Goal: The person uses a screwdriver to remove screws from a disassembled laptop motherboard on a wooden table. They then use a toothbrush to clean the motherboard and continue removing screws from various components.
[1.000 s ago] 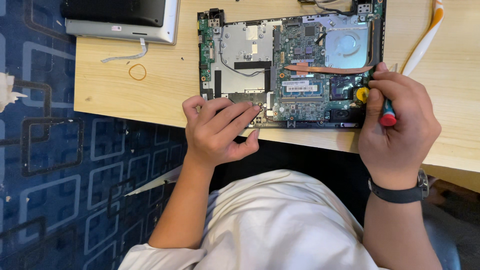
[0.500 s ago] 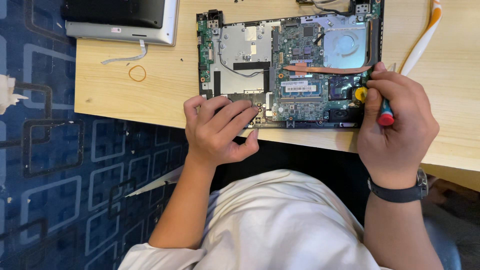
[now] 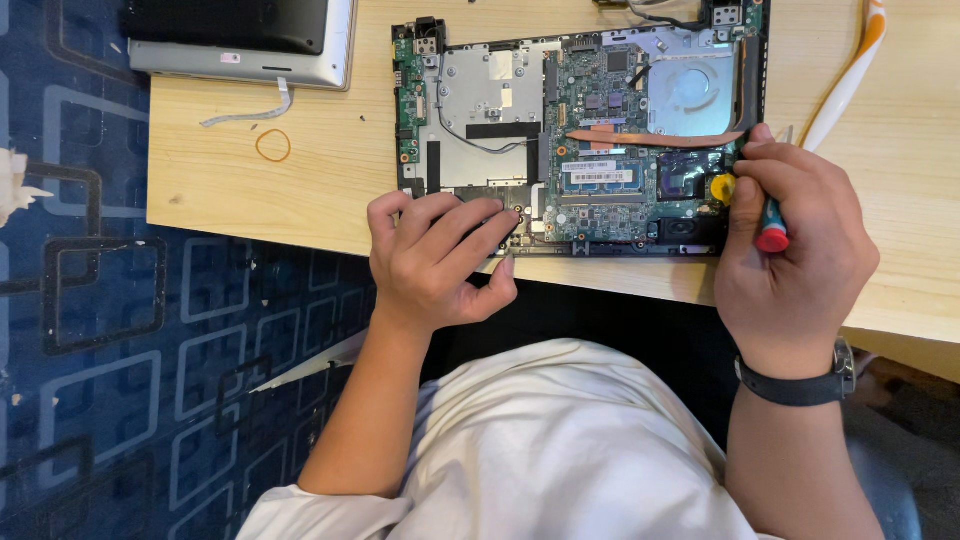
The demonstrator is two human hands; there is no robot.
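One opened laptop base [image 3: 580,140] with one fan [image 3: 690,90], one screwdriver [image 3: 770,225], one rubber band [image 3: 273,146], one grey lid panel [image 3: 240,40], one wristwatch [image 3: 800,385], two hands: left hand [image 3: 435,260], right hand [image 3: 795,260]

The left hand [image 3: 435,260] has crept slightly right along the opened laptop [image 3: 580,140].

A light wooden table [image 3: 330,190] carries everything here, its near edge running above a blue patterned carpet [image 3: 120,350]. Directly on the wood lies an opened laptop base [image 3: 580,140] with its circuit board and fan exposed. At the far left corner rests a grey laptop lid panel [image 3: 245,35], with a short flat ribbon cable [image 3: 250,108] just beside it and a small orange rubber band [image 3: 273,146] near that. A white and orange tool [image 3: 845,85], possibly a pry stick, lies at the right.
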